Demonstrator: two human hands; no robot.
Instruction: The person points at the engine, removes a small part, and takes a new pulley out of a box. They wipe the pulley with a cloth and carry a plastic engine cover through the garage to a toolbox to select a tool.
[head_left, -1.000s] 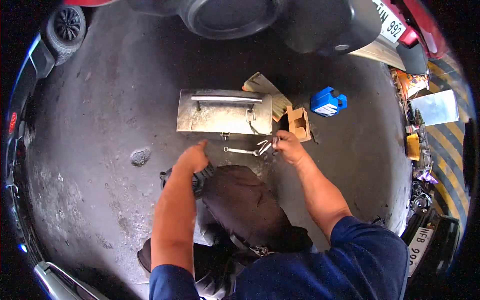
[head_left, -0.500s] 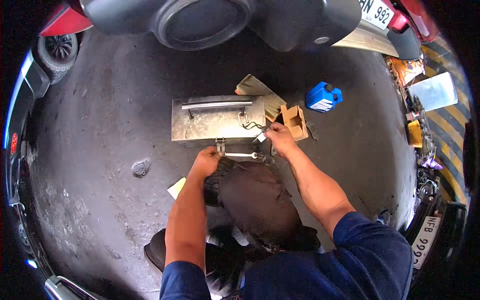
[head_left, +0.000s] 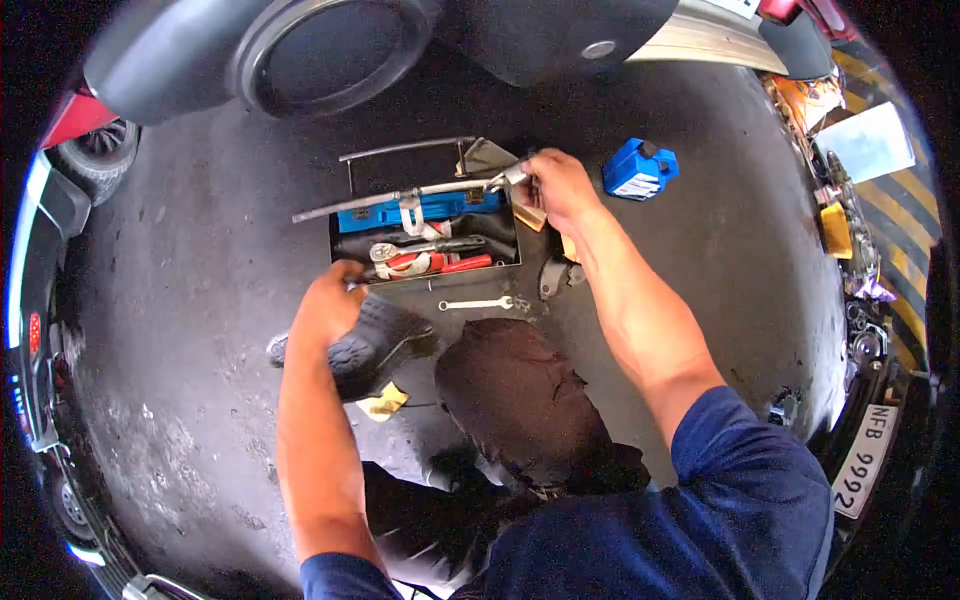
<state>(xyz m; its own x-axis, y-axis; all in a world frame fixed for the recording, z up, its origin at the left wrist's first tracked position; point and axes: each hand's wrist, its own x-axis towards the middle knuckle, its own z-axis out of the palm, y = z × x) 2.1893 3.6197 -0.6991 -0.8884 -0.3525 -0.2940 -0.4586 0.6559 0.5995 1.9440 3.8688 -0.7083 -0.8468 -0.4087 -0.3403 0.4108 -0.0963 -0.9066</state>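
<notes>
A metal toolbox (head_left: 428, 283) stands on the floor with its lid (head_left: 395, 202) raised. Inside lie a ratchet (head_left: 382, 252), red-handled tools (head_left: 466, 263) and a blue case (head_left: 470, 203). My right hand (head_left: 562, 188) is closed on the lid at its right end, near the latch and a small padlock (head_left: 515, 174). At the box's front left corner is my left hand (head_left: 335, 298), its fingers curled at the rim; whether they grip anything is unclear. A wrench (head_left: 476, 304) lies on the floor in front of the box.
A blue jug (head_left: 638, 171) stands right of the box. Dark metal parts (head_left: 556, 276) lie nearer. A yellow cloth (head_left: 384, 402) is by my shoe (head_left: 375, 345). Overhead at the front hangs a car's underside (head_left: 340, 50). Car parts (head_left: 845, 235) line the right side.
The toolbox lid has swung up, showing the tools inside. My right hand has moved up with it, and my left hand has shifted left from the front latch.
</notes>
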